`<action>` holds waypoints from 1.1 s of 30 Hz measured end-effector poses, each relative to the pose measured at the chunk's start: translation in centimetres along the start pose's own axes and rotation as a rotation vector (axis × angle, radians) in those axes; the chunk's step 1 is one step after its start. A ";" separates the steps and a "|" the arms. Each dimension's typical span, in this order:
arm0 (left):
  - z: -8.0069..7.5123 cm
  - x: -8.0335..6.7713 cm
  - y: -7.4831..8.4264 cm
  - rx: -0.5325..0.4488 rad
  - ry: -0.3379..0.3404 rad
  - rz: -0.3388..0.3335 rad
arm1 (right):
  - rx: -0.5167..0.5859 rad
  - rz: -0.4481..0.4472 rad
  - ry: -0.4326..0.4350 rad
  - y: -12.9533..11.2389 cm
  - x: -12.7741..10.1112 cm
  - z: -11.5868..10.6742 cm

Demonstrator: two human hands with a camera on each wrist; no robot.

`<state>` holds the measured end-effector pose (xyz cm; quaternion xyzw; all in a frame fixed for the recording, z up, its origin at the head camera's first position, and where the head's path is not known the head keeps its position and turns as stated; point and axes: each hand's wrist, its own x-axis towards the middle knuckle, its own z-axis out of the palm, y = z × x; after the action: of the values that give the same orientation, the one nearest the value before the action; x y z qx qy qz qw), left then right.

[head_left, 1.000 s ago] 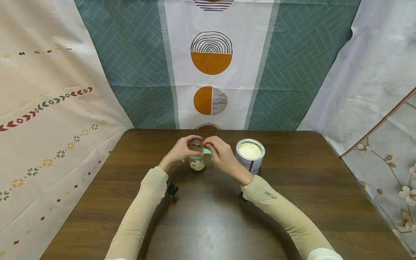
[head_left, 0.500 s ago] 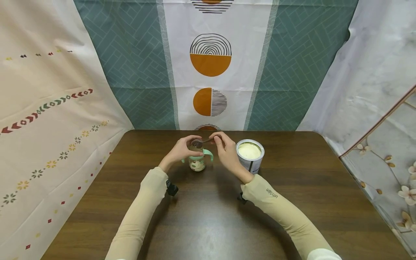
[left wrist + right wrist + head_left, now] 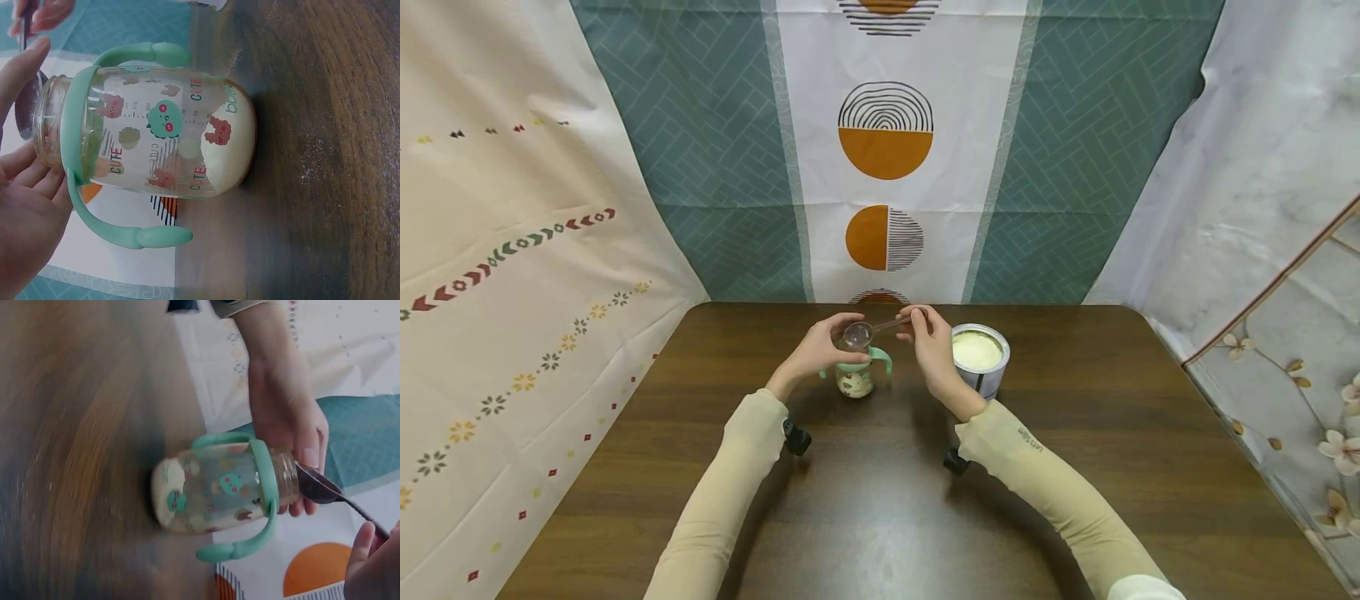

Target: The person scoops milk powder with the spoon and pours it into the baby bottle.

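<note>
A clear baby bottle [image 3: 854, 384] with a mint-green collar and two handles stands upright on the table. Pale powder [image 3: 231, 150] fills its bottom in the left wrist view. My left hand [image 3: 815, 350] grips the bottle's neck, thumb on one side and fingers on the other. Between thumb and fingertips of my right hand [image 3: 934, 354] is the thin handle of a dark translucent scoop [image 3: 859, 336]. Its round bowl tilts over the bottle's open mouth, right at the rim, as the right wrist view also shows [image 3: 319, 486].
Just right of my right hand stands an open can [image 3: 988, 379] of pale powder. Scattered grains [image 3: 309, 159] lie on the dark wooden table [image 3: 880, 500] near the bottle. Behind the table's far edge hangs a patterned cloth [image 3: 887, 150].
My right hand has shifted right and turned, bringing the scoop's handle and bowl into view over the bottle mouth. The left hand and the bottle stay in place.
</note>
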<state>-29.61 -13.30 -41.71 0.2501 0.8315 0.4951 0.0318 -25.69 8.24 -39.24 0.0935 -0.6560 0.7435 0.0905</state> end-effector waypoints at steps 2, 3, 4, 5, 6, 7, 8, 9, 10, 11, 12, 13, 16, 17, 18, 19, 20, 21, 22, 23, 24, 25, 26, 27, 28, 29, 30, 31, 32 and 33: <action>0.0 0.0 0.0 -0.001 0.001 0.000 | 0.061 0.078 0.033 0.1 0.2 0.0; 0.0 0.1 0.1 -0.005 0.003 -0.001 | 0.087 0.108 0.050 0.1 0.3 -0.1; 0.0 0.1 0.1 -0.009 0.005 0.001 | 0.109 0.137 0.065 0.1 0.3 -0.1; 0.0 0.1 0.1 -0.011 0.007 0.001 | 0.131 0.162 0.078 0.0 0.4 -0.1; 0.0 0.2 0.1 -0.014 0.009 0.002 | 0.149 0.184 0.090 -0.1 0.5 -0.1; 0.0 0.3 0.1 -0.020 0.009 0.005 | 0.168 0.204 0.100 -0.3 0.6 -0.1; -0.1 0.3 0.1 -0.024 0.012 0.008 | 0.187 0.220 0.107 -0.4 0.6 -0.2; -0.1 0.4 0.2 -0.028 0.015 0.011 | 0.207 0.236 0.112 -0.5 0.7 -0.2; -0.1 0.4 0.2 -0.033 0.016 0.014 | 0.227 0.252 0.115 -0.5 0.7 -0.3; -0.1 0.4 0.3 -0.035 0.017 0.017 | 0.250 0.266 0.119 -0.6 0.8 -0.3; -0.2 0.5 0.3 -0.039 0.018 0.020 | 0.274 0.279 0.124 -0.7 0.8 -0.3; -0.1 0.5 0.4 -0.042 0.019 0.023 | 0.296 0.290 0.127 -0.7 0.9 -0.4; -0.1 0.5 0.6 -0.040 0.025 0.027 | 0.351 0.315 0.135 -0.9 1.0 -0.5; -0.1 0.5 0.7 -0.038 0.028 0.029 | 0.363 0.321 0.135 -0.9 1.0 -0.5; 0.0 0.5 0.7 -0.038 0.032 0.028 | 0.374 0.325 0.134 -1.0 1.0 -0.6; 0.0 0.5 0.8 -0.040 0.033 0.027 | 0.383 0.328 0.135 -1.1 1.0 -0.6; 0.0 0.5 0.9 -0.042 0.035 0.024 | 0.392 0.329 0.136 -1.2 1.0 -0.7; 0.0 0.6 1.0 -0.047 0.034 0.022 | 0.398 0.329 0.138 -1.3 1.1 -0.8; 0.0 0.6 1.2 -0.054 0.033 0.019 | 0.409 0.329 0.142 -1.3 1.1 -0.9; 0.0 0.6 1.3 -0.063 0.032 0.015 | 0.419 0.328 0.147 -1.4 1.2 -1.0; 0.0 0.6 1.6 -0.069 0.030 0.010 | 0.434 0.325 0.153 -1.5 1.2 -1.1; 0.0 0.6 1.8 -0.074 0.027 0.006 | 0.443 0.322 0.159 -1.6 1.3 -1.3; -0.1 0.5 2.4 -0.079 0.025 0.004 | 0.456 0.319 0.165 -1.6 1.4 -1.4; -0.1 0.3 2.9 -0.085 0.021 0.004 | 0.471 0.317 0.172 -1.7 1.5 -1.5; -0.2 0.2 3.4 -0.087 0.017 0.003 | 0.486 0.316 0.179 -1.7 1.5 -1.6; -0.2 0.0 3.9 -0.090 0.012 0.002 | 0.495 0.314 0.182 -1.8 1.6 -1.6; -0.3 -0.1 4.4 -0.090 0.007 0.002 | 0.505 0.315 0.187 -1.8 1.6 -1.7; -0.3 -0.2 4.9 -0.089 0.003 0.005 | 0.512 0.317 0.192 -1.8 1.6 -1.8; -0.3 -0.4 5.3 -0.088 0.000 0.009 | 0.521 0.320 0.198 -1.9 1.6 -1.9; -0.3 -0.4 5.4 -0.085 -0.003 0.012 | 0.527 0.322 0.201 -1.9 1.6 -2.0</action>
<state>-27.27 -11.63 -37.07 0.2541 0.8081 0.5299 0.0407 -26.78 10.46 -37.24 -0.0651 -0.4353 0.8979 0.0088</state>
